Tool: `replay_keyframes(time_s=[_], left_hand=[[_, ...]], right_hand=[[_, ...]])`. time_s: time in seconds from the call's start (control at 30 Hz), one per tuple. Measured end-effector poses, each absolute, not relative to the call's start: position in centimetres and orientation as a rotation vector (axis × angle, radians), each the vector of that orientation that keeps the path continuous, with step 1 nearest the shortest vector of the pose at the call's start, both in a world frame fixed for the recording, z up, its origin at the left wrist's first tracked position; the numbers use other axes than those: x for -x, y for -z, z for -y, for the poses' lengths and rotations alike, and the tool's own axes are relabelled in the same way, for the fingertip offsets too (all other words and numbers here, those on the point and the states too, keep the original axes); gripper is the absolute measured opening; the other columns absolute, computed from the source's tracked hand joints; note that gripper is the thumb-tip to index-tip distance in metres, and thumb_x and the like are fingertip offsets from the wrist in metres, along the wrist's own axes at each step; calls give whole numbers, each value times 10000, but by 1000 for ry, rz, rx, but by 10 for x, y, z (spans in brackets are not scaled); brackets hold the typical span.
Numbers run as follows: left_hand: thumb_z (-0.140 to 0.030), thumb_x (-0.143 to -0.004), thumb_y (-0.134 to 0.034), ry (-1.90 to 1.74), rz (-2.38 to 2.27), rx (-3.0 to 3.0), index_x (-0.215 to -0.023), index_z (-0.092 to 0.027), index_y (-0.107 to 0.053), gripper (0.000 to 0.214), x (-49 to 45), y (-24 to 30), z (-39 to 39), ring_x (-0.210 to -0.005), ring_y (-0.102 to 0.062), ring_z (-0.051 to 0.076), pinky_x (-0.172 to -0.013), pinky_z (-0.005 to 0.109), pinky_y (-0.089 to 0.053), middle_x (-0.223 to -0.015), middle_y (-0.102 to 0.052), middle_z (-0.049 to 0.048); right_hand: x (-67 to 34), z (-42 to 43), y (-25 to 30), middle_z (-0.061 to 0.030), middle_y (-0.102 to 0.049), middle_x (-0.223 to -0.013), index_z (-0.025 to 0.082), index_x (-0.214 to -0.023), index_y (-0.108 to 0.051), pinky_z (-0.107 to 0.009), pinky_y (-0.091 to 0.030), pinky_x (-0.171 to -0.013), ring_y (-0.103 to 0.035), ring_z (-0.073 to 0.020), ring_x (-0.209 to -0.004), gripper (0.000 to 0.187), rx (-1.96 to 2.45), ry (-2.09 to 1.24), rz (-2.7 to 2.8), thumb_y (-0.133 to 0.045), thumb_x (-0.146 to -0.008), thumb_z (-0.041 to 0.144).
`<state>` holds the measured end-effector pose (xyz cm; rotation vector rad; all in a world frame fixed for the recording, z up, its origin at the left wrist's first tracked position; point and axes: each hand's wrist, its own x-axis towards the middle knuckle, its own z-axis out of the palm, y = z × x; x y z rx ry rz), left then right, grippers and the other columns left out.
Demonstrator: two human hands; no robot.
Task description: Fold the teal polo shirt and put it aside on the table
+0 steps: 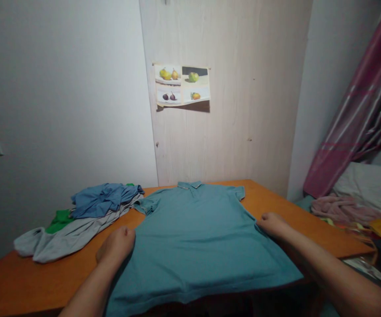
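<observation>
A teal short-sleeved polo shirt lies spread front up on the orange table, its collar at the far edge and its hem toward me, reaching past the near edge. My left hand is closed on the shirt's left side edge, about midway down. On the opposite side, my right hand grips the other side edge, fingers curled over the cloth. The fabric between them looks fairly flat, with a few shallow creases. The left sleeve is bunched, and the right one lies out flatter.
Rumpled clothes sit at the table's left: a blue garment, a grey one and a green one. Behind stands a pale wood panel with fruit pictures. A magenta curtain and a pink cloth are at right.
</observation>
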<state>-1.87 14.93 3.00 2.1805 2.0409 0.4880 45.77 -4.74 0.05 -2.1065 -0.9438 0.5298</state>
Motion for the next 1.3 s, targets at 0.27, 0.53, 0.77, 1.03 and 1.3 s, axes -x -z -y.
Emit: replay_keyframes(time_s=[0.27, 0.53, 0.77, 1.03, 1.3], left_hand=[[-357, -870, -380, -425, -2108, -2272, -848, -203, -638, 301, 28, -29, -145, -935, -668, 355, -679, 410, -467, -1011, -709, 168], [-439, -910, -431, -616, -1398, -2683, -963, -214, -632, 307, -6, -20, -108, -940, -634, 261, -808, 346, -452, -983, -689, 81], [-618, -856, -570, -477, -950, -2574, -1056, -234, -660, 443, -8, -15, -63, -984, -633, 252, -849, 325, -485, -1056, -685, 68], [-305, -843, -562, -521, -970, -2676, -1096, -242, -628, 269, 6, -6, -38, -1066, -608, 263, -925, 379, -459, -1114, -669, 75], [-449, -936, -473, -553, -1020, -2677, -1027, -236, -639, 285, 11, -18, -29, -950, -637, 236, -820, 344, -487, -1014, -693, 64]], right_hand=[[-481, 51, 7, -24, -492, -509, 221, -518, -490, -247, -344, -482, -540, -171, -567, 330, 2248, -298, 947, -714, -743, 310], [-480, 46, 13, -3, -455, -471, 208, -479, -506, -263, -239, -482, -459, -139, -510, 331, 2319, -274, 989, -702, -744, 239], [-469, 62, 10, 48, -444, -458, 189, -535, -536, -244, -214, -444, -395, -99, -455, 249, 2241, -448, 1076, -727, -692, 222], [-463, 73, 6, -14, -562, -662, 194, -748, -552, -265, -331, -525, -516, -157, -607, 128, 2261, -200, 1007, -612, -815, 286], [-377, 108, -9, -134, -695, -1105, 197, -1150, -654, -404, -485, -896, -641, -280, -1030, 420, 1920, 209, 1656, -491, -942, 523]])
